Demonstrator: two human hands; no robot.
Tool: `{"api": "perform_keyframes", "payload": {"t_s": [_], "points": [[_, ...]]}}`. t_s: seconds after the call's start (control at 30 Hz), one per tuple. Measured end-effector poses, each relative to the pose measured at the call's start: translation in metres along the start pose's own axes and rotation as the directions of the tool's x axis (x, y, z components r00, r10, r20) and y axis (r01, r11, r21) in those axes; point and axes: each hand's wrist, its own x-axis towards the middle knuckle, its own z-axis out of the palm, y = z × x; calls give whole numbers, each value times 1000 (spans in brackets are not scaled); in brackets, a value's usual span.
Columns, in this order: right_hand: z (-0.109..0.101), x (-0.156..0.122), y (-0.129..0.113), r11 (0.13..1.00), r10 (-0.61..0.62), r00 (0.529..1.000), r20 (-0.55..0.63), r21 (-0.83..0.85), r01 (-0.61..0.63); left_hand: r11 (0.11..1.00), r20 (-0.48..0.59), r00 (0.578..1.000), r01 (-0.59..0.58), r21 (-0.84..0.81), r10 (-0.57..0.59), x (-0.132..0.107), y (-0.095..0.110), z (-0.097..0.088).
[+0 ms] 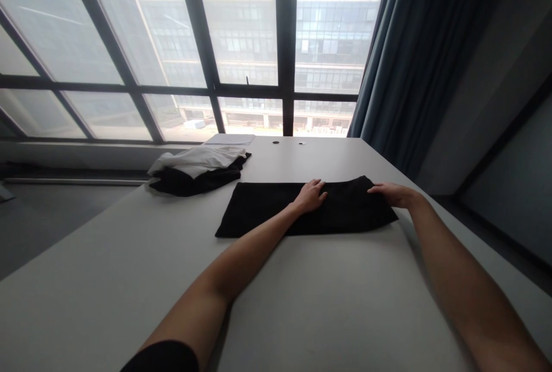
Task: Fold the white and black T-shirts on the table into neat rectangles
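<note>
A black folded garment (263, 208) lies as a long flat strip across the white table (328, 291); its exact kind does not show. On its middle rests my left hand (311, 195), palm down with the fingers stretched out. My right hand (390, 194) is at the garment's right end, thumb and fingers pinching its edge. That end is lifted a little off the table, its upper corner raised. The fingers beneath the cloth are partly hidden.
To the left, a loose heap holds a white cloth (202, 158) over black cloth (190, 182). A flat pale sheet (230, 139) lies at the table's far edge, near two small holes. Beyond stand large windows (241, 21) and a dark blue curtain (401, 67).
</note>
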Motion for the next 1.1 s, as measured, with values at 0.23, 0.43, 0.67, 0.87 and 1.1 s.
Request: {"api": "perform_keyframes", "payload": {"t_s": [0.23, 0.43, 0.67, 0.87, 1.1], "points": [[37, -16, -46, 968, -150, 985, 90, 214, 128, 829, 72, 996, 79, -554, -47, 5, 41, 5], [94, -17, -59, 943, -218, 904, 367, 318, 98, 316, 164, 866, 340, -886, -472, -2, 40, 4], [84, 12, -38, 961, -197, 963, -186, 160, 227, 394, 41, 834, 302, -868, -551, -1, 31, 14], [104, 15, -36, 921, -346, 888, -303, 74, 384, 456, 19, 881, 262, -850, -472, 5, 45, -31], [164, -39, -54, 597, -796, 566, -214, -130, 792, 477, 2, 879, 260, -840, -477, -25, 24, -146]]}}
